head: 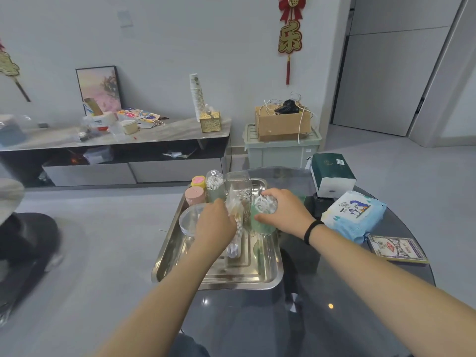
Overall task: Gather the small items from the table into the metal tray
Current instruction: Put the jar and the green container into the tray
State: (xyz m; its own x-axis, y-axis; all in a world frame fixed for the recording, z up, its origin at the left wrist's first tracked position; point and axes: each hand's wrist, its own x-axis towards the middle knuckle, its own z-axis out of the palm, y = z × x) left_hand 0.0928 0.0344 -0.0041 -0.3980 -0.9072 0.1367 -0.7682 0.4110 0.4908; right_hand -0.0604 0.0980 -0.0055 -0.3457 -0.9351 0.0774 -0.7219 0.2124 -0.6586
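Observation:
The metal tray [268, 275] lies on the round glass table, overhanging its left edge. Inside its far end stand a pink container [195, 195], a yellow-pink one [198, 181], a clear tube of cotton swabs [215, 185] and a clear jar [238, 182]. A clear round lid or cup [189, 220] rests at the tray's left side. My left hand [215, 224] grips a clear plastic packet of swabs [235, 228] over the tray's middle. My right hand [286, 211] is closed on a green cup of white swabs [264, 215] inside the tray.
On the glass table [322, 318] to the right lie a green-and-white tissue pack [332, 173], a blue wet-wipes pack [354, 215] and a box of playing cards [398, 249]. A low cabinet and a crate with a cardboard box stand beyond.

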